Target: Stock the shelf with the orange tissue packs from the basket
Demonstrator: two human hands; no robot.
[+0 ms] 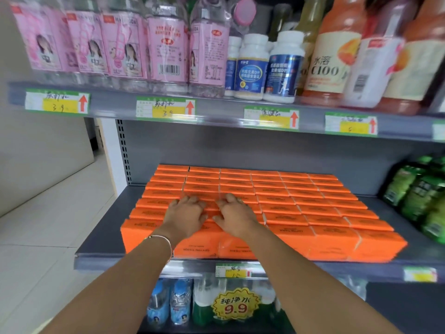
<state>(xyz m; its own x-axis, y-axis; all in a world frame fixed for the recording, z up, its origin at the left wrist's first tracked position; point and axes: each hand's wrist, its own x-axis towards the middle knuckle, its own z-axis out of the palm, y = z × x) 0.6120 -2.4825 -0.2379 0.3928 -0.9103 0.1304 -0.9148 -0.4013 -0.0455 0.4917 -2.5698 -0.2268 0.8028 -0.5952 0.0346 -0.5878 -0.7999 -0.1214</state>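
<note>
Orange tissue packs on shelf; left hand, right hand atop.

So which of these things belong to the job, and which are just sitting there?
Job: orange tissue packs, grey shelf under them, left hand and right hand resting on the packs.
Just there: pink bottles, white jars, orange drink bottles, green packets, water bottles below.

the tissue packs fill the middle shelf in close rows from front edge to back, just left of some bagged goods. the left hand and right hand rest side by side on top of the front-left rows. bottles stand on the shelf above, water bottles below.
</note>
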